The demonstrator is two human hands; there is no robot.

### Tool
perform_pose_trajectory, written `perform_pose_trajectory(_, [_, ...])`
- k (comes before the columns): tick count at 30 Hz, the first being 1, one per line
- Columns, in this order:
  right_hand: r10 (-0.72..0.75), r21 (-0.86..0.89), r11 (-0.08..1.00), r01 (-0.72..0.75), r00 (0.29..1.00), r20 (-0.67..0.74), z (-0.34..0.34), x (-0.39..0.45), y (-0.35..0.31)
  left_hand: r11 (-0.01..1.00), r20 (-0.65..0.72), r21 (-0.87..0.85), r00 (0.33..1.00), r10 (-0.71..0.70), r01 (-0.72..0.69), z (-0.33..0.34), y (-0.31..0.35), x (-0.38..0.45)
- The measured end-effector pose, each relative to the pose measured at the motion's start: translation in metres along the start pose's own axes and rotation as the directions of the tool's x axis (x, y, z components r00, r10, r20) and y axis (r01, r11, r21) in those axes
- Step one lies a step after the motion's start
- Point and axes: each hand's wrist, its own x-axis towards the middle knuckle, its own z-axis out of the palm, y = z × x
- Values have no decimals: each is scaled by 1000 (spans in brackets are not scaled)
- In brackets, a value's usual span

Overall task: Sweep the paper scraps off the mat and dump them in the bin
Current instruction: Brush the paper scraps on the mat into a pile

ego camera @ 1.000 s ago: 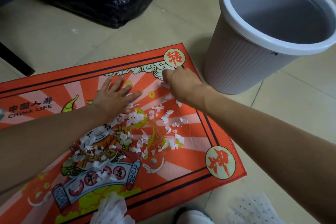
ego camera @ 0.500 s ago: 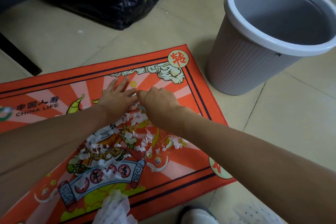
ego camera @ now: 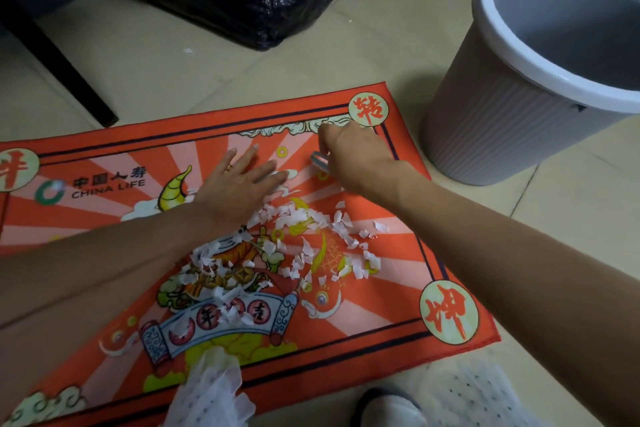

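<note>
Clearly the mat (ego camera: 104,218) is the reference: the left hand (ego camera: 239,184) lies flat, fingers straight, on its middle, just behind the paper scraps (ego camera: 298,246) strewn across its centre. Toward the mat's far right corner, the right hand (ego camera: 356,158) is curled round a small grey thing I cannot identify. Off the mat's right end stands the bin (ego camera: 519,121), apart from it. A fast sweep could flick scraps onto the floor; the light pieces would scatter or cling to the pile.

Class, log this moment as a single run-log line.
left hand flat on mat | right hand gripping small tool | paper scraps on mat | bin upright
</note>
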Motion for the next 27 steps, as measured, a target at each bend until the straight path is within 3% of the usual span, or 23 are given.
perform_pose_trajectory(4, [-55, -15, 998, 55, 998, 19, 9, -5, -20, 999, -4, -10, 999, -45, 45, 21, 2, -23])
perform_pose_trajectory(7, [-81, -1, 997, 81, 997, 19, 11, -8, -31, 992, -116, -106, 990, -76, 63, 34, 4, -42])
perform_pose_trajectory(18, [-173, 55, 983, 173, 985, 4, 22, -24, -72, 964, -143, -250, 981, -128, 89, 69, 43, -111])
perform_pose_trajectory(22, [-138, 51, 989, 141, 988, -63, 1, -28, -54, 947, -173, -302, 970, -172, 114, 71, 62, -119])
perform_pose_trajectory(27, [-7, -59, 998, 6, 1000, -18, -14, -47, -5, 921, -143, -347, 961, -238, 177, 68, 76, -133])
